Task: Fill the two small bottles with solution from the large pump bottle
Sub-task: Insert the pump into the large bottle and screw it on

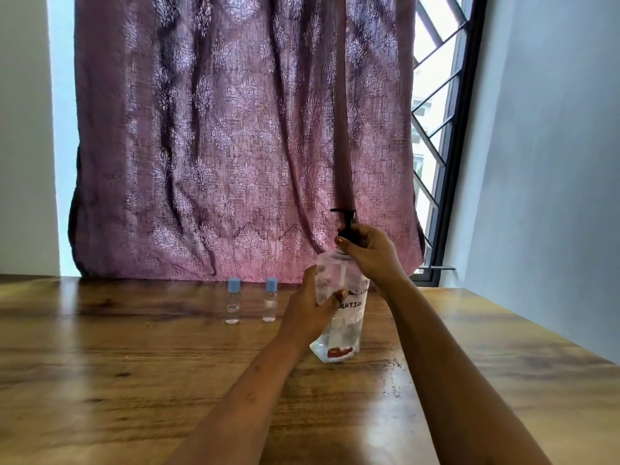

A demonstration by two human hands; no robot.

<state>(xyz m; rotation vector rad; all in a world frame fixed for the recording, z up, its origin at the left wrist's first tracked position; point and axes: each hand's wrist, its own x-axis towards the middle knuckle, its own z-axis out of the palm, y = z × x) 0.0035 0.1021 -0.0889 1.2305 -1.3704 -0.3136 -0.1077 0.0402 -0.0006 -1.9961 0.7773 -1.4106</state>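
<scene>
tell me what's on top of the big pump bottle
A black pump head tops the large pump bottle; the right hand grips its collar, hiding the neck.

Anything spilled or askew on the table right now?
Small wet spots glisten on the table right of the pump bottle, likely spilled solution. The left small bottle and right small bottle stand upright, capped.

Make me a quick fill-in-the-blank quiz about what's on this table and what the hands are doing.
The left small bottle and the right small bottle both have ____ caps.
They stand on a ____ table.
They are to the ____ of the large bottle, which the left hand holds.
The right hand grips its pump, coloured ____.
Missing words: blue, wooden, left, black.
</scene>
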